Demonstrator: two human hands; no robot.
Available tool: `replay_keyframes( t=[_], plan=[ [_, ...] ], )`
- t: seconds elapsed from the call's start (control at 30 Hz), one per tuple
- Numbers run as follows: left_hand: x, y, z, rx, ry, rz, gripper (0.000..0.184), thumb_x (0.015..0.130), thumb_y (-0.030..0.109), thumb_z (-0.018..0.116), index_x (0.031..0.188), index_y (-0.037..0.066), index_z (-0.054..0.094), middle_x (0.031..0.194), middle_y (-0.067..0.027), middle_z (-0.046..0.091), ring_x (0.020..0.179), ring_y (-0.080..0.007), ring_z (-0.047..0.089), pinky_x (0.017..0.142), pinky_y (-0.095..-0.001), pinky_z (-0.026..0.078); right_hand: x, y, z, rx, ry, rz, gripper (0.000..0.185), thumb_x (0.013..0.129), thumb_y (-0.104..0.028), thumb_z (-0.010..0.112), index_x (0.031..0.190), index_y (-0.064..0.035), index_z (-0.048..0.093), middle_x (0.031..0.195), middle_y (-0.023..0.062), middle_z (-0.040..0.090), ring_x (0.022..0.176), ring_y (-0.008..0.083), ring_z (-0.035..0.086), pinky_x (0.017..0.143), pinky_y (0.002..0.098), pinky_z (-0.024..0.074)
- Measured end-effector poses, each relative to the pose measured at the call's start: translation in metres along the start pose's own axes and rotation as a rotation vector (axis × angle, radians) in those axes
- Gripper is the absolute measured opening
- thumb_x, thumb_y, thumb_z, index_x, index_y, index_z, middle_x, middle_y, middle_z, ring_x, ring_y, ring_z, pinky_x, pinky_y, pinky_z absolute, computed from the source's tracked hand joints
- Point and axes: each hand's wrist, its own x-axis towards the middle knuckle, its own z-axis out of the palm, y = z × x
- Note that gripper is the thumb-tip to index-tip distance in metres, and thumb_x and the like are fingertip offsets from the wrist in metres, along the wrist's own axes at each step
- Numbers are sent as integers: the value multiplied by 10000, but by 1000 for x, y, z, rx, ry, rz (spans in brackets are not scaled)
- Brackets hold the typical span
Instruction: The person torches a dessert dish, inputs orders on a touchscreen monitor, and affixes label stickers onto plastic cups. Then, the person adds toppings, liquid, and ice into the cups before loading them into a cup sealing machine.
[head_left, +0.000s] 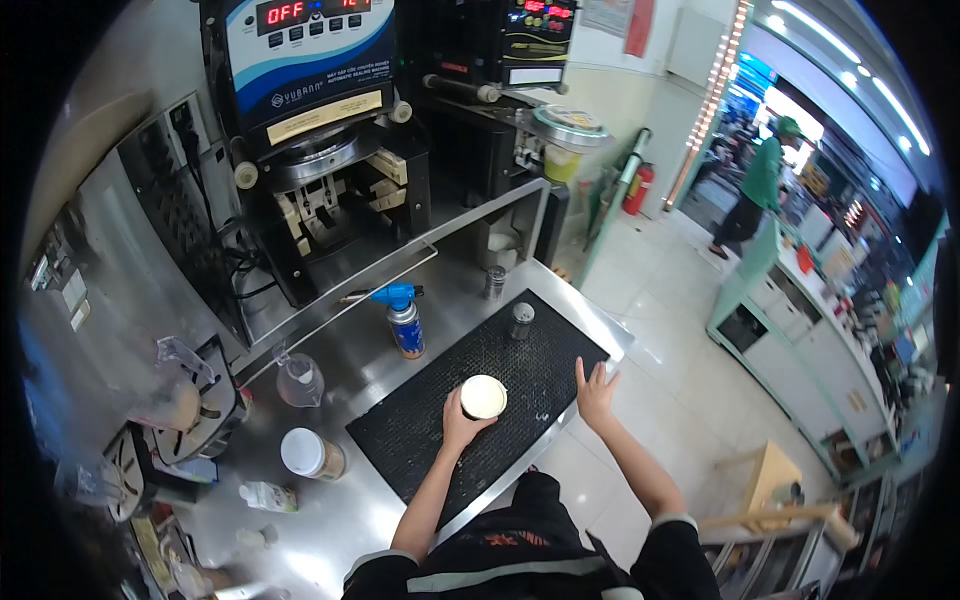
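My left hand is wrapped round a cup with a pale cream top, over the black ribbed mat. The cup's side is mostly hidden from above. My right hand hangs by the mat's right edge with its fingers spread and nothing in them. Nearest to it on the mat stands a small metal shaker. A second metal shaker is just behind the mat. Further left, a blow torch with a blue head stands upright on the steel counter.
Two cup sealing machines stand behind a metal rail. On the left are a clear jug, a white-lidded jar and a carton. A person in green walks beyond a white counter.
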Motion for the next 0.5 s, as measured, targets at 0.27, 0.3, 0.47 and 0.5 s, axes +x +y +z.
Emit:
replay_keyframes(
  t=[0.27, 0.3, 0.47, 0.5],
  plan=[
    [-7, 13, 20, 595, 55, -322, 854, 579, 540, 688, 1255, 94, 416, 1356, -139, 308, 1268, -451, 132, 972, -616, 119, 150, -2, 136, 159, -341, 21, 723, 856, -176, 468, 1391, -204, -16, 1397, 180, 196, 1257, 346, 227, 930, 493, 278],
    [-14, 14, 12, 604, 99, -411, 833, 600, 525, 680, 1255, 85, 413, 1348, -161, 309, 1259, -463, 141, 979, -599, 137, 151, -7, 118, 12, -381, -23, 686, 877, -196, 427, 1390, -175, -27, 1411, 198, 142, 1268, 363, 212, 898, 490, 312],
    [-120, 13, -12, 429, 689, -640, 578, 642, 247, 692, 1140, 44, 478, 1259, -247, 360, 1189, -442, 286, 1001, -463, 246, 145, -22, 125, -239, -484, -277, 560, 873, -249, 407, 1363, -83, 192, 1409, 186, 160, 1241, 430, 242, 839, 530, 345],
    [-142, 16, -15, 383, 811, -670, 526, 645, 186, 683, 1112, 39, 490, 1238, -252, 378, 1173, -426, 316, 1000, -453, 254, 140, -18, 100, -221, -588, -377, 526, 868, -247, 413, 1343, -71, 272, 1410, 170, 173, 1226, 445, 263, 818, 546, 352]
  ],
)
